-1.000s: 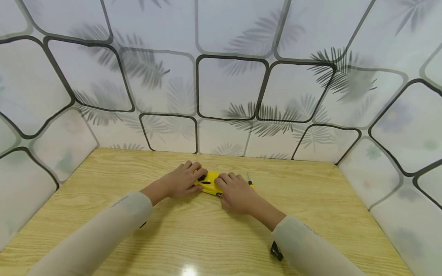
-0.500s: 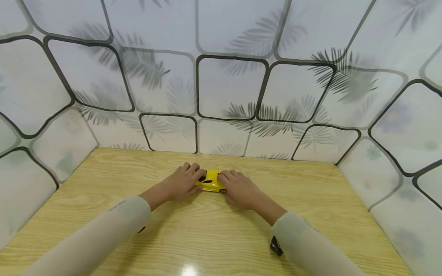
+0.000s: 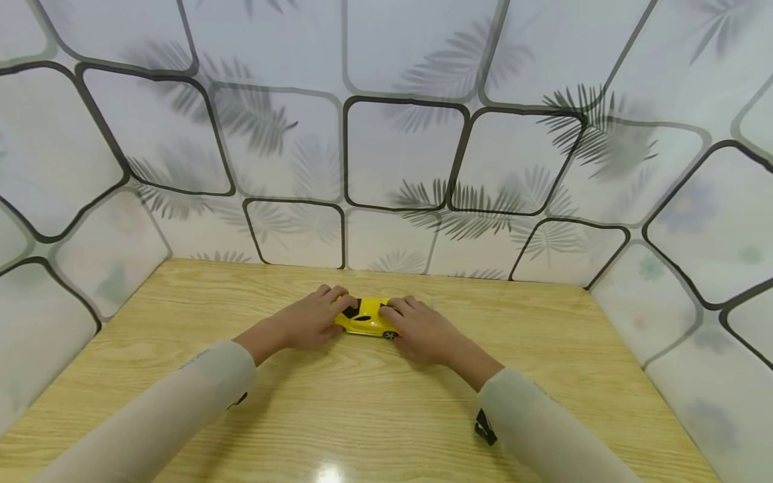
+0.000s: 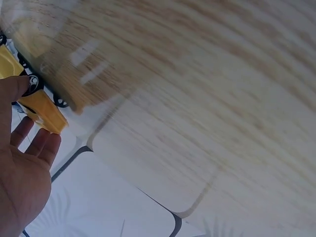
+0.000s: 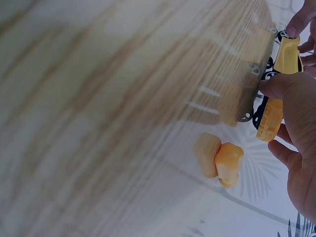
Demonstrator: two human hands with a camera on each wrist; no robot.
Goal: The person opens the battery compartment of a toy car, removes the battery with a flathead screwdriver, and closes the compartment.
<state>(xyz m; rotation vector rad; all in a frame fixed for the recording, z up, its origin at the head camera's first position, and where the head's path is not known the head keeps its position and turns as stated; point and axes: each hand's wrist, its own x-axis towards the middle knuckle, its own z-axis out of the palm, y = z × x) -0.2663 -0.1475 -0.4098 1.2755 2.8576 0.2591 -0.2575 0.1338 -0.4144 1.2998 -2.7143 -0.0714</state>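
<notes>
A yellow toy car (image 3: 370, 316) with dark windows and black wheels is held side-on between both hands, low over the wood-grain table. My left hand (image 3: 312, 316) grips its left end; in the left wrist view the thumb (image 4: 18, 87) lies by a wheel and the other fingers are on the far side. At the opposite end, my right hand (image 3: 425, 332) holds the car with its thumb (image 5: 276, 85) along the wheel side and fingers behind. Parts of both ends are covered by the hands.
A small rounded yellow-orange object (image 5: 229, 163) stands on the glossy table (image 3: 362, 402) beyond the right hand, its reflection next to it. Patterned walls (image 3: 398, 154) enclose the back and sides. Black wrist gear (image 3: 485, 428) shows under the right sleeve.
The car has turned from slanting to nearly level. My right hand has shifted slightly right and away, hiding the thin-shafted black-and-yellow object behind it. My left hand has slid slightly left.
</notes>
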